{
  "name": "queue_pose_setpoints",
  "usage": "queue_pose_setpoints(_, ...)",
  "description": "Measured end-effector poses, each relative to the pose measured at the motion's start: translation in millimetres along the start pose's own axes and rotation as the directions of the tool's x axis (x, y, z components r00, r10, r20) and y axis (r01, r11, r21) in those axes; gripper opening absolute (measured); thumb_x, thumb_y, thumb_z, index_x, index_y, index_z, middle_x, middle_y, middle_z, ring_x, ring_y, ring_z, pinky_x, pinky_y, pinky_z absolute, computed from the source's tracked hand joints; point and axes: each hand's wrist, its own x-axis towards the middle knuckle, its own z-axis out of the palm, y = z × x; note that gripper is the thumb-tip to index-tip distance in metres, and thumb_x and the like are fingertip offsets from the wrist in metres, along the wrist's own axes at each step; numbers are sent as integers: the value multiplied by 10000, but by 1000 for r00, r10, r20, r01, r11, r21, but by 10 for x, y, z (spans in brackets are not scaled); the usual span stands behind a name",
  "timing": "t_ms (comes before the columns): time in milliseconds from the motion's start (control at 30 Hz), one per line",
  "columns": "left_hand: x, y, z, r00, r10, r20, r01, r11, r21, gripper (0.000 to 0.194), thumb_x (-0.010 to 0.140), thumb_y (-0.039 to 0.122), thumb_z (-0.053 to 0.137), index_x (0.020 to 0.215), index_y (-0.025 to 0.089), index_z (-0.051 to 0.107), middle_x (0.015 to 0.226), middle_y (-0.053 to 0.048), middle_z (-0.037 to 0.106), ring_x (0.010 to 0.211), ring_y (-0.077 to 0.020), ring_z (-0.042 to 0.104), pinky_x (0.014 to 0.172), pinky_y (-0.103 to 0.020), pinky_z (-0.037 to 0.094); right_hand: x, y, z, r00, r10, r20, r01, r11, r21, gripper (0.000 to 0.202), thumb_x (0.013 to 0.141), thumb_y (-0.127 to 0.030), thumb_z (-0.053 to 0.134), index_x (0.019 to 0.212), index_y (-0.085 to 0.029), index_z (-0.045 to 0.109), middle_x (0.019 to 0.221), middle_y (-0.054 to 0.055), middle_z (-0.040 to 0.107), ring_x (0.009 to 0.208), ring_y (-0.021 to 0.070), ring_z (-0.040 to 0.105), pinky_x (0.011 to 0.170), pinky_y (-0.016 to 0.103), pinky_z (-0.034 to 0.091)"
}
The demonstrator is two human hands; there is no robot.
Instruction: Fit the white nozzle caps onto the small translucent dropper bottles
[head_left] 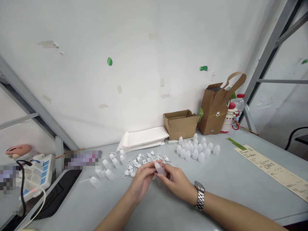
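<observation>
Between both hands, in front of me, is a small translucent plastic bottle (pixel 160 169), tilted with its narrow end toward the upper left. My right hand (pixel 179 184) has thumb and fingers closed around its body. The fingers of my left hand (pixel 142 179) are closed at its narrow end; whether a small part sits between those fingertips is hidden. Just behind the hands lies a pile of small white caps with loop straps (pixel 134 165). Several similar bottles (pixel 195 154) stand grouped at the right, while several with white pieces attached (pixel 109 174) lie to the left.
At the back are stacked white sheets (pixel 146 138), an open cardboard box (pixel 181 126), a brown paper bag (pixel 211 112) and drink bottles (pixel 228 118). A printed paper strip (pixel 269 166) lies right. A black tray-like object (pixel 59 195) and power strip (pixel 39 176) with cables are left.
</observation>
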Motion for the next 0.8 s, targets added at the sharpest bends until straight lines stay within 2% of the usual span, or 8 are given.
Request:
queue_pose_setpoints(100, -2, 13, -6, 999, 11, 35, -11, 1000, 5, 327, 716, 143, 537, 1000, 147, 700, 976, -88, 711, 1002, -252, 577, 916, -343, 365, 12, 8, -5, 1000, 2, -15, -2, 1000, 3, 222, 849, -380, 482, 721, -199, 487, 626, -1, 581, 547, 144, 524, 520, 237, 389)
queue_pose_setpoints(400, -8, 1, -2, 999, 26, 47, -28, 999, 30, 308, 751, 191, 574, 1035, 142, 683, 994, -100, 702, 1006, -251, 574, 941, -357, 355, 12, 23, 15, 999, -18, -38, 16, 999, -44, 237, 834, -394, 498, 709, -192, 494, 613, 10, 602, 530, 147, 540, 505, 232, 379)
queue_pose_setpoints(800, 18, -21, -25, 1000, 23, -5, -23, 1000, 16, 281, 771, 205, 551, 996, 133, 701, 988, -105, 708, 1026, -258, 564, 957, -375, 337, 6, 27, 2, 1000, -18, -25, 16, 998, -64, 207, 845, -364, 488, 736, -189, 502, 623, 8, 604, 532, 144, 533, 508, 229, 371)
